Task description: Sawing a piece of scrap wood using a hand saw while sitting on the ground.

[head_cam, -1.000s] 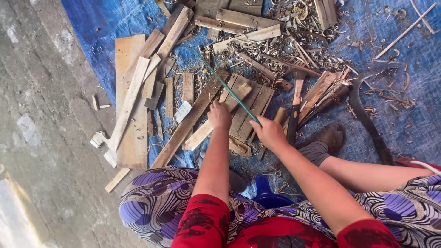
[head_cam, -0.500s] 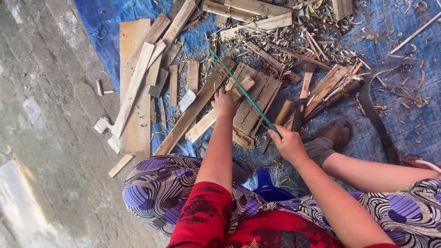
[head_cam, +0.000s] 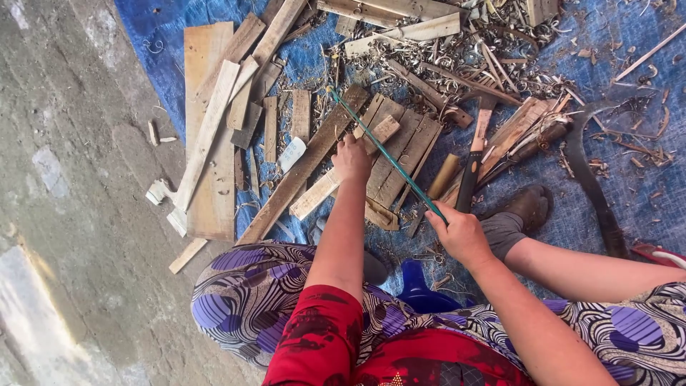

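My left hand (head_cam: 351, 159) presses down on a pale wooden strip (head_cam: 336, 182) that lies across a stack of brown slats (head_cam: 400, 161). My right hand (head_cam: 461, 232) grips the near end of a long thin teal saw blade (head_cam: 382, 146). The blade runs diagonally up and left, passing right beside my left hand's fingers and over the strip. Its far tip (head_cam: 332, 90) reaches past a long dark plank (head_cam: 304, 168).
Planks and offcuts (head_cam: 211, 136) lie on a blue tarp (head_cam: 153, 43), with wood shavings (head_cam: 464, 50) at the top. A dark-handled tool (head_cam: 468, 179) and a curved dark blade (head_cam: 589, 179) lie at the right, beside my shoe (head_cam: 525, 207). Bare concrete (head_cam: 71, 214) is at the left.
My right hand has drawn back toward my body and to the right, pulling the teal blade across the wood. My left hand has kept its hold on the strip.
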